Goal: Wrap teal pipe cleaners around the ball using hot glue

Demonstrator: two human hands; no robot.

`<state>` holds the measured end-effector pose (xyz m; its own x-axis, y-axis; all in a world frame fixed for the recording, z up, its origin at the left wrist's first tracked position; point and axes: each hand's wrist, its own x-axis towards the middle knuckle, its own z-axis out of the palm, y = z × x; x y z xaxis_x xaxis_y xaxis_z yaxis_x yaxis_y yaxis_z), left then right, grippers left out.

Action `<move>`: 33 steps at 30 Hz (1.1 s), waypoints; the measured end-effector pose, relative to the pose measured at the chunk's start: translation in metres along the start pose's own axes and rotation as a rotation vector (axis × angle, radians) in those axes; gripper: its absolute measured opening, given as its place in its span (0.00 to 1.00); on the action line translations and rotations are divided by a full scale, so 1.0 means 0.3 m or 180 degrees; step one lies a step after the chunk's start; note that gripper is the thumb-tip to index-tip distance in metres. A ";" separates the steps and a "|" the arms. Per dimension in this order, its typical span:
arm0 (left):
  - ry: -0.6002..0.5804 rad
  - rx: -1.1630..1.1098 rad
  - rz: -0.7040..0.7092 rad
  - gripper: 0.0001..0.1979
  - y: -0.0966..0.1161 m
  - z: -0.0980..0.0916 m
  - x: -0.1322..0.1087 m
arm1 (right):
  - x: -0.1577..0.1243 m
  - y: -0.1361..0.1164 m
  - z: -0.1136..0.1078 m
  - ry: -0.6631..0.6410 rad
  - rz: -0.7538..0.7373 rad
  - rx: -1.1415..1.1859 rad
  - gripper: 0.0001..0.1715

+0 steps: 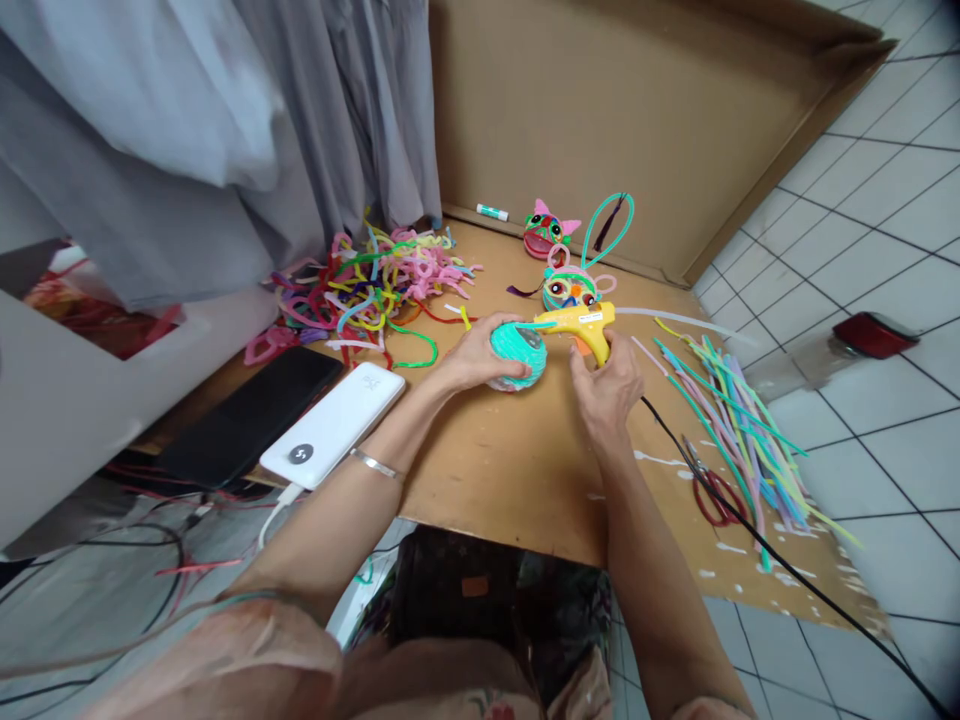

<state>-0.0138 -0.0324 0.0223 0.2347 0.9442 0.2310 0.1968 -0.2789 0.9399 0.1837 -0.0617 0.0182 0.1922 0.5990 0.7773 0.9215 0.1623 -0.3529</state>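
Note:
My left hand (pixel 484 352) is closed around a round ball wrapped in turquoise pipe cleaner (pixel 519 360), with a darker uncovered patch near its top. My right hand (pixel 609 385) grips the handle of a yellow hot glue gun (pixel 576 322). Its nozzle points left, at the top of the ball; whether it touches cannot be made out. A clear glue stick (pixel 675 318) juts from the gun's back. Just behind the gun sits a finished animal-face ball (pixel 566 288) with pink loop ears. Farther back is another face ball (pixel 544 235) with pink pointed ears.
Tangled pipe cleaners (pixel 405 265) are heaped at the back left. A white power bank (pixel 334 425) and a black phone (pixel 251 415) lie at left. Straight pipe cleaners (pixel 739 430) and red-handled scissors (pixel 712 495) lie at right, where a black cord (pixel 780 560) crosses. A glue stick tube (pixel 492 212) lies at the back.

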 end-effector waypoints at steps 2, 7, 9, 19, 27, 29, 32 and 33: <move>-0.0043 0.0058 -0.0039 0.40 0.012 -0.006 -0.005 | 0.002 0.002 -0.002 0.0046 -0.0042 -0.0015 0.22; -0.0111 -0.0030 -0.0172 0.42 0.032 -0.014 -0.017 | 0.009 0.006 -0.008 -0.0028 -0.0086 0.0029 0.22; -0.0130 -0.0081 -0.0214 0.42 0.033 -0.015 -0.019 | 0.014 0.009 -0.011 -0.0073 -0.0083 0.0070 0.21; -0.0220 -0.0018 -0.0157 0.42 0.016 -0.022 -0.013 | 0.029 0.025 -0.016 -0.0039 -0.0250 0.0130 0.19; -0.0249 -0.0063 -0.0101 0.41 0.016 -0.026 -0.012 | 0.035 0.031 -0.024 -0.0083 -0.0257 0.0235 0.19; -0.0262 -0.0104 -0.0139 0.41 0.018 -0.027 -0.014 | 0.038 0.030 -0.030 -0.0115 -0.0271 0.0239 0.19; -0.0268 -0.0137 -0.0151 0.41 0.021 -0.028 -0.015 | 0.042 0.028 -0.038 -0.0134 -0.0284 0.0225 0.18; -0.0271 -0.0143 -0.0151 0.42 0.021 -0.029 -0.015 | 0.043 0.028 -0.040 -0.0137 -0.0290 0.0215 0.18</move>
<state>-0.0217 -0.0368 0.0294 0.3066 0.9373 0.1656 0.1671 -0.2243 0.9601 0.1980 -0.0621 0.0315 0.0927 0.6123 0.7852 0.9093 0.2692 -0.3173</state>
